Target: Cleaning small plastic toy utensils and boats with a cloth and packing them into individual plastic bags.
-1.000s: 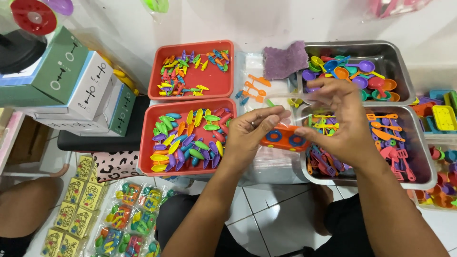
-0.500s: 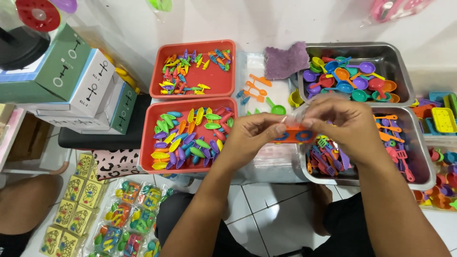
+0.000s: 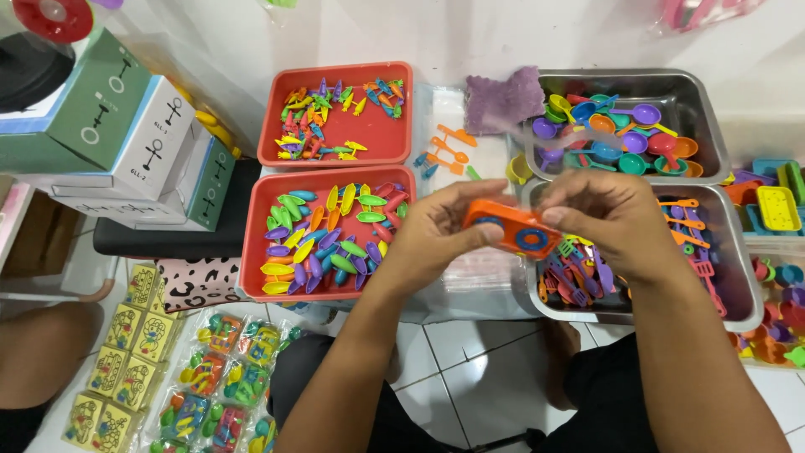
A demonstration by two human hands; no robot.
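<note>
I see both hands, left hand [image 3: 432, 235] and right hand [image 3: 616, 220], gripping 1 orange toy stove [image 3: 513, 228] between them, above the clear bags [image 3: 478, 273]. Beyond lie 2 red trays [image 3: 256, 243] and 2 metal trays [image 3: 729, 243].

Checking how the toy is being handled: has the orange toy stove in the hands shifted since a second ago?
Yes. The orange toy stove has risen slightly toward the upper steel tray and tilted, held by left hand and right hand.

hands [image 3: 537, 222] gripping orange toy stove [image 3: 513, 228] (over trays)
</note>
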